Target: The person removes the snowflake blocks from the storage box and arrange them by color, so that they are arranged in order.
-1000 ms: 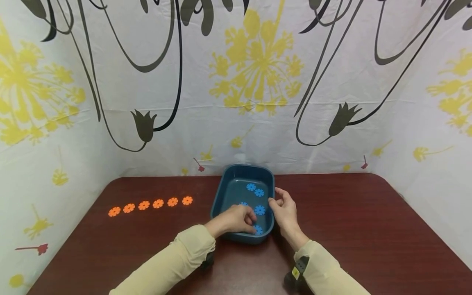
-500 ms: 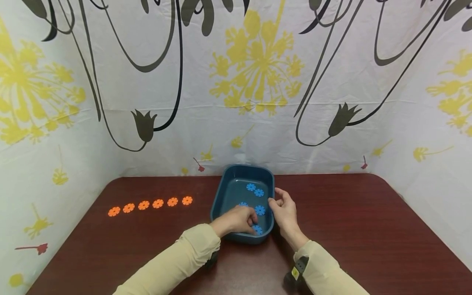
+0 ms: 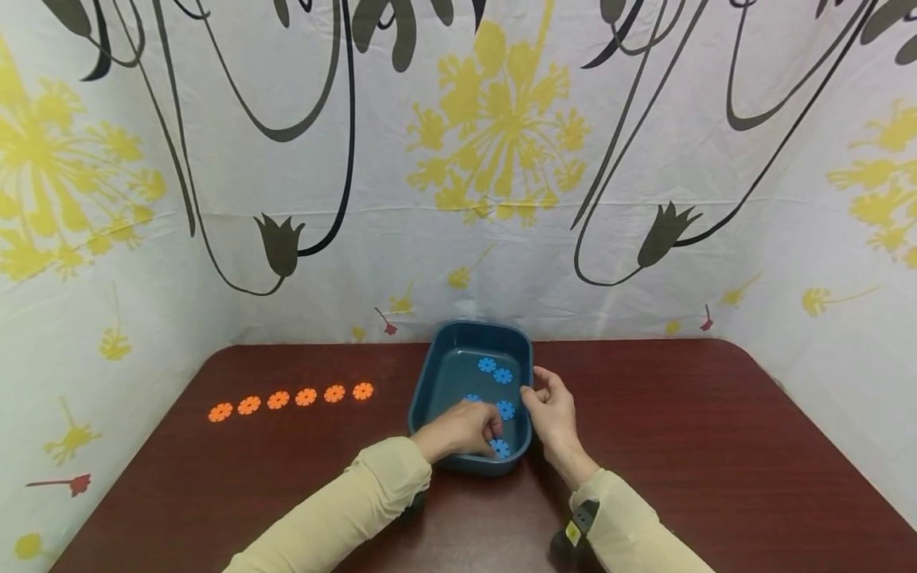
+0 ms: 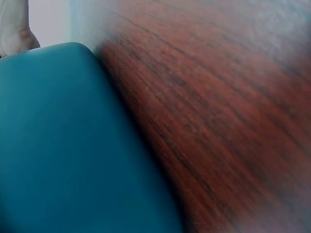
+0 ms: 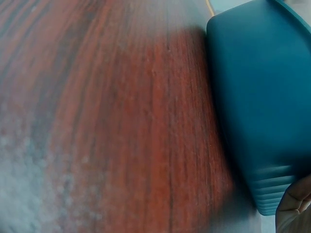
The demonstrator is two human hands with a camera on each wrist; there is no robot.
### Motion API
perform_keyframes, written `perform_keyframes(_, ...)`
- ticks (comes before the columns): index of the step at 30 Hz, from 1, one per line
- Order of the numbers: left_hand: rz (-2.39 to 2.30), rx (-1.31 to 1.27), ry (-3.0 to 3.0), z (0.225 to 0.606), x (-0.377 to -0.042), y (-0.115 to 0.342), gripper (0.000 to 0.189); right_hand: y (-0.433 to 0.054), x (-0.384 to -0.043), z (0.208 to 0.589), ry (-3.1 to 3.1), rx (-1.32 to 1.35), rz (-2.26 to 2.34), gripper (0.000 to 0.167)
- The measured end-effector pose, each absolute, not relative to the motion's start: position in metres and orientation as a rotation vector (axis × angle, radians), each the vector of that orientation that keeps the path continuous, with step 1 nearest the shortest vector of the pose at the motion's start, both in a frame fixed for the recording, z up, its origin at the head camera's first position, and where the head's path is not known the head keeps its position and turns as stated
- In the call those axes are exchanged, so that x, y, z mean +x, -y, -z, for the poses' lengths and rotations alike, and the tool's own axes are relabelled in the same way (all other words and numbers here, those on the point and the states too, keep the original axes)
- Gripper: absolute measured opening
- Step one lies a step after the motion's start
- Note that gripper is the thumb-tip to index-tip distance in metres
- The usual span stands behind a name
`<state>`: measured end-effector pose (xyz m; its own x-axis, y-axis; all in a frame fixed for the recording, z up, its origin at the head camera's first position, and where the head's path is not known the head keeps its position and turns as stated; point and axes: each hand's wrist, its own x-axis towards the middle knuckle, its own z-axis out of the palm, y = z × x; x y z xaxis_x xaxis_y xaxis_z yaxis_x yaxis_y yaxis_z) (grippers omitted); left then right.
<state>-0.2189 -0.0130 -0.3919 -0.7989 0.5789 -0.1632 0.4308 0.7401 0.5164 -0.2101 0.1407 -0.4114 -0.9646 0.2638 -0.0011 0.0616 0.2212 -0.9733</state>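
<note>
A dark blue tray (image 3: 428, 374) stands on the table with several light blue flower-shaped discs (image 3: 503, 376) inside. My left hand (image 3: 466, 428) reaches over its near left side. The thumb and curled fingers are at the left edge of the nearest blue disc (image 3: 501, 449), partly covering it; whether they pinch it is hidden. My right hand (image 3: 555, 406) grips the right wall, thumb over the rim and fingers outside. Both wrist views show mainly the tray's outer wall, with a bit of a hand at its edge.
Several orange flower-shaped discs (image 3: 306, 397) lie in a slanting row on the brown table (image 3: 680, 446), left of the tray. A white patterned cloth (image 3: 458, 263) hangs behind the table and along both sides.
My left forearm has shifted slightly right, and its fingers have closed in a little at the nearest blue disc. The right hand stays on the tray wall.
</note>
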Motion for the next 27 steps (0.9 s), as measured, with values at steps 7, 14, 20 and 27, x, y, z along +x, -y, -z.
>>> perform_keyframes(7, -0.646, 0.842, -2.654, 0.3953, -0.2196, 0.0121, 0.024, -0.1404, -0.2079, 0.4103, 2.328, -0.313, -1.831, 0.044)
perform_keyframes(14, -0.757, 0.847, -2.618, 0.3966, -0.2194, 0.0132, 0.024, -0.1405, -0.2068, 0.4110, 2.331, -0.303, -1.832, 0.044)
perform_keyframes(20, -0.994, 0.813, -2.567, 0.3997, -0.2227, 0.0137, 0.018, -0.1403, -0.2084, 0.4118, 2.319, -0.308, -1.827, 0.043)
perform_keyframes(27, -1.263, 0.686, -2.490, 0.3955, -0.2254, 0.0115, 0.018, -0.1413, -0.2099, 0.4127, 2.311, -0.311, -1.822, 0.044)
